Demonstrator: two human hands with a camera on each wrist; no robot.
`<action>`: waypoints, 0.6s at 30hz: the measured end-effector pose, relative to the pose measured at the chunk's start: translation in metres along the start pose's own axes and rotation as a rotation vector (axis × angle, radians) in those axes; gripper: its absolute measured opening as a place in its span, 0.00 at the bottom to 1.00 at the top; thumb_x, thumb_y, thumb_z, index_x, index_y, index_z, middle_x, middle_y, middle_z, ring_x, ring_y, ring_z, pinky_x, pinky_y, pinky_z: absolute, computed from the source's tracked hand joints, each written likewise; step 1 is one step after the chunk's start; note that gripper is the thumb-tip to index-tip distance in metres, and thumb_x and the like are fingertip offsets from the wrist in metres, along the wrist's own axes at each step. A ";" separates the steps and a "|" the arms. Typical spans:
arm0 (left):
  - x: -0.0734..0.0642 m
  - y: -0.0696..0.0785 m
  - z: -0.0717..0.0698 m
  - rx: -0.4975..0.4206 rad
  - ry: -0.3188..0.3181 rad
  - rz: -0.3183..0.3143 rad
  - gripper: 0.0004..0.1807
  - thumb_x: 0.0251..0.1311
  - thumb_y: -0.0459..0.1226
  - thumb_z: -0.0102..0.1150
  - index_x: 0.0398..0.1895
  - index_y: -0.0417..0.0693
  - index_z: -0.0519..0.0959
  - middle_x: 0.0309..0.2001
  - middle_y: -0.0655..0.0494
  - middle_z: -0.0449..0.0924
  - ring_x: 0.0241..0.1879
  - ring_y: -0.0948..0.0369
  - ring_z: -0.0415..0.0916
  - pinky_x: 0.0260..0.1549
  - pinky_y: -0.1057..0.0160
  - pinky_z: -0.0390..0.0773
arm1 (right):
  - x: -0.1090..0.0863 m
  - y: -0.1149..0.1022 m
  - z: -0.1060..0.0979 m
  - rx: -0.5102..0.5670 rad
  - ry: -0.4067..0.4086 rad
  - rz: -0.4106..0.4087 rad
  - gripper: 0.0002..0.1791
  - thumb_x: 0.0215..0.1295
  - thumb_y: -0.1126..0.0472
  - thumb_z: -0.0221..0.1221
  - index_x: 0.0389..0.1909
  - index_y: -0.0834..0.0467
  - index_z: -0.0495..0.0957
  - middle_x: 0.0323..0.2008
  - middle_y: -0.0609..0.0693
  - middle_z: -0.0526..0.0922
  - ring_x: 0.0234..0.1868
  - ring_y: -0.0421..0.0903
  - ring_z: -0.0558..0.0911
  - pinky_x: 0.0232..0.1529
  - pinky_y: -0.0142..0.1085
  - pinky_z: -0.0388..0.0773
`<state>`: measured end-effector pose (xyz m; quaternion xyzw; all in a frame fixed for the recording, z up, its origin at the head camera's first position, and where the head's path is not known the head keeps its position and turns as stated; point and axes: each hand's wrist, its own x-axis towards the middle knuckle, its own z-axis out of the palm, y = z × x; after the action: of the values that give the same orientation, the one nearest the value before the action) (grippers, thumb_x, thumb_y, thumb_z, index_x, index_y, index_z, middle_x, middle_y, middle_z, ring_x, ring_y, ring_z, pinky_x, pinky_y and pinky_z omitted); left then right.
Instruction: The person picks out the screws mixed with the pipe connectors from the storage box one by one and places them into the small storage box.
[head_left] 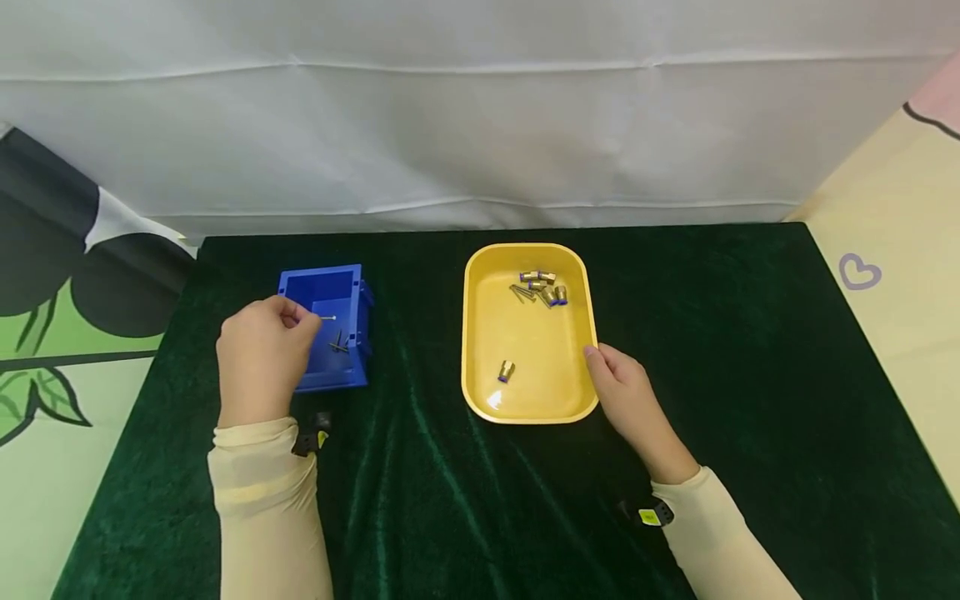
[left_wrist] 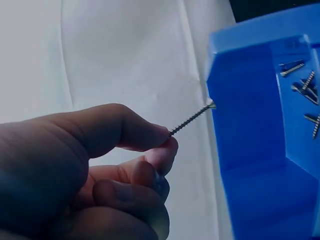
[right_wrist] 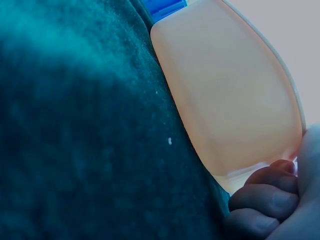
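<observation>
My left hand (head_left: 262, 358) pinches a screw (left_wrist: 190, 120) by its pointed end between thumb and forefinger, the head sticking out toward the blue bin (head_left: 321, 387). In the head view this hand overlaps the bin's left side. Several other screws (left_wrist: 305, 87) lie inside the bin. At the yellow tray (head_left: 487, 317), my right hand (head_left: 630, 400) grips the right rim, thumb on top and fingers curled beneath. Several brass fittings with blue ends (head_left: 550, 296) lie in the tray's upper right, beside a few screws (head_left: 522, 292). A single brass fitting (head_left: 507, 371) lies lower down.
A dark green velvet cloth (head_left: 420, 500) covers the table under both containers. Behind it hangs a white curtain (head_left: 480, 142). The bin stands left of the tray, with cloth between them. Printed panels (head_left: 885, 250) flank the table on either side.
</observation>
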<state>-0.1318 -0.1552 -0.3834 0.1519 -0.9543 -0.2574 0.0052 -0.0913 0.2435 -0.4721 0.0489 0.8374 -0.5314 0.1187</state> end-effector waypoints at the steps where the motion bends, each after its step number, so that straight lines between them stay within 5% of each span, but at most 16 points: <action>1: 0.001 -0.001 0.001 0.002 -0.006 0.000 0.14 0.68 0.41 0.47 0.36 0.41 0.79 0.28 0.45 0.76 0.29 0.51 0.71 0.18 0.60 0.69 | 0.000 0.000 0.000 0.001 0.000 0.001 0.28 0.76 0.38 0.43 0.46 0.58 0.77 0.33 0.55 0.82 0.26 0.52 0.80 0.25 0.34 0.75; 18: 0.009 -0.007 0.015 0.033 -0.087 0.025 0.13 0.68 0.39 0.50 0.35 0.40 0.81 0.28 0.44 0.79 0.29 0.50 0.72 0.23 0.60 0.71 | 0.000 0.002 -0.002 0.018 -0.003 -0.024 0.29 0.76 0.37 0.43 0.46 0.58 0.78 0.31 0.55 0.82 0.25 0.52 0.81 0.26 0.34 0.76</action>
<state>-0.1393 -0.1563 -0.4002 0.1289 -0.9595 -0.2481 -0.0354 -0.0914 0.2458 -0.4731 0.0393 0.8329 -0.5404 0.1130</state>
